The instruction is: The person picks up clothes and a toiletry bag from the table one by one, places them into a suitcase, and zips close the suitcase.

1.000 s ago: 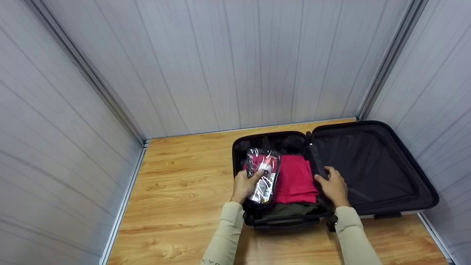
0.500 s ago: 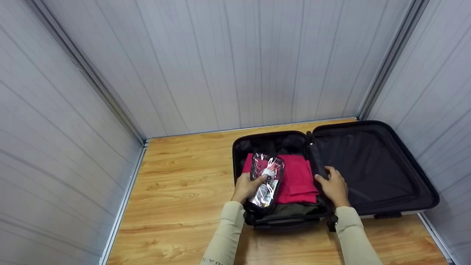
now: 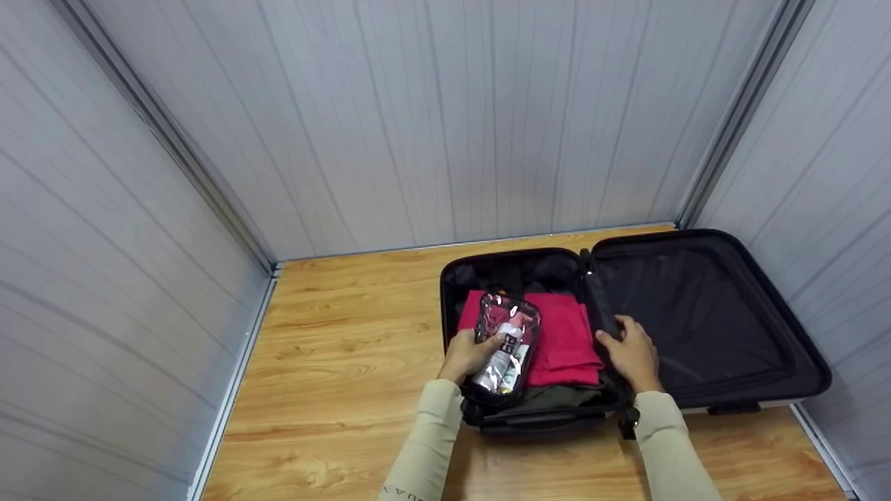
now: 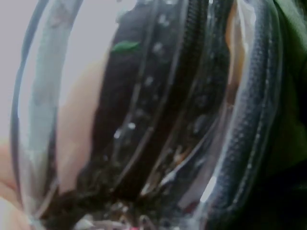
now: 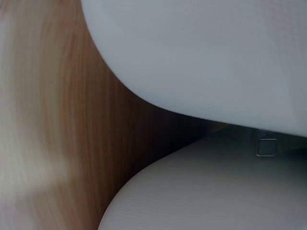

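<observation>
My left hand [image 3: 466, 356] grips a clear zippered toiletry pouch [image 3: 532, 334] with black trim, thumb across its top. Inside the pouch shows a pale bottle [image 3: 495, 370] with a pinkish top. The pouch lies tilted over the left half of an open black-lined suitcase [image 3: 539, 422], above folded red cloth [image 3: 564, 341]. In the left wrist view the pouch's clear side and dark zipper [image 4: 168, 120] fill the picture. My right hand [image 3: 632, 351] holds the suitcase's inner edge near the hinge, thumb on the left and fingers ahead; its fingertips are partly hidden.
Dark green cloth [image 3: 557, 396] lies under the red cloth. The suitcase's right half [image 3: 703, 313] lies open near the right wall [image 3: 821, 243]. Wood floor [image 3: 348, 348] extends left. Pale rounded surfaces [image 5: 206, 57] fill much of the right wrist view.
My left hand has shifted the pouch slightly right and toward me, uncovering more red cloth at its upper left. The right hand stays where it was.
</observation>
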A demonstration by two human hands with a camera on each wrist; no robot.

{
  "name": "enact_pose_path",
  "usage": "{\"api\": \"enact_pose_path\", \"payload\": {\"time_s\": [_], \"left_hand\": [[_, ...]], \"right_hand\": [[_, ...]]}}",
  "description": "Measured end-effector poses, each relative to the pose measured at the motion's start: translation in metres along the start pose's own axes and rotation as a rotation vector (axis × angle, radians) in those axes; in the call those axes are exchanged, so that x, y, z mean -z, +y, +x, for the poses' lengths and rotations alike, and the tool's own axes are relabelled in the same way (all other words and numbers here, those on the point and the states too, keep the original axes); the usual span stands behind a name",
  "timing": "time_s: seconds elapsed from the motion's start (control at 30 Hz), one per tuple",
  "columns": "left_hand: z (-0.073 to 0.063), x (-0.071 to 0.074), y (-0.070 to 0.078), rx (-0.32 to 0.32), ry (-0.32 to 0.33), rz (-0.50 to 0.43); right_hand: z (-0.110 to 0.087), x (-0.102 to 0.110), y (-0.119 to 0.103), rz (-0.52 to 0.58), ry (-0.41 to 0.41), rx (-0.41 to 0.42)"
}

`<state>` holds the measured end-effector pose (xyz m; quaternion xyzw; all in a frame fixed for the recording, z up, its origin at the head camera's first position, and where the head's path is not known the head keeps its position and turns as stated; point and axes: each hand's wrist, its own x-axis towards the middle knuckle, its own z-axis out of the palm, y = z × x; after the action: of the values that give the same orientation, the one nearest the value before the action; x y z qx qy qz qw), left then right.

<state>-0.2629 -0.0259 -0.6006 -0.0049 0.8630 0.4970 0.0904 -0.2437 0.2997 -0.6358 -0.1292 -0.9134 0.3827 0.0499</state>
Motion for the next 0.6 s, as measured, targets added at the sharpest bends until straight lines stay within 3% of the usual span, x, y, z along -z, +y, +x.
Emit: {"api": "enact_pose_path", "payload": {"time_s": [0.23,0.5,0.6], "left_hand": [[-0.0025,0.0028,0.0024,0.046,-0.010,-0.051],[-0.0030,0.0047,-0.0016,0.021,-0.044,0.000],[-0.0038,0.0061,-0.0032,0.008,-0.051,-0.045]], "right_hand": [[0.0002,0.0018,0.0013,0.002,-0.005,0.006],[-0.0016,0.0027,0.0008,0.002,-0.033,0.010],[-0.0013,0.0020,0.0004,0.004,-0.034,0.010]]}}
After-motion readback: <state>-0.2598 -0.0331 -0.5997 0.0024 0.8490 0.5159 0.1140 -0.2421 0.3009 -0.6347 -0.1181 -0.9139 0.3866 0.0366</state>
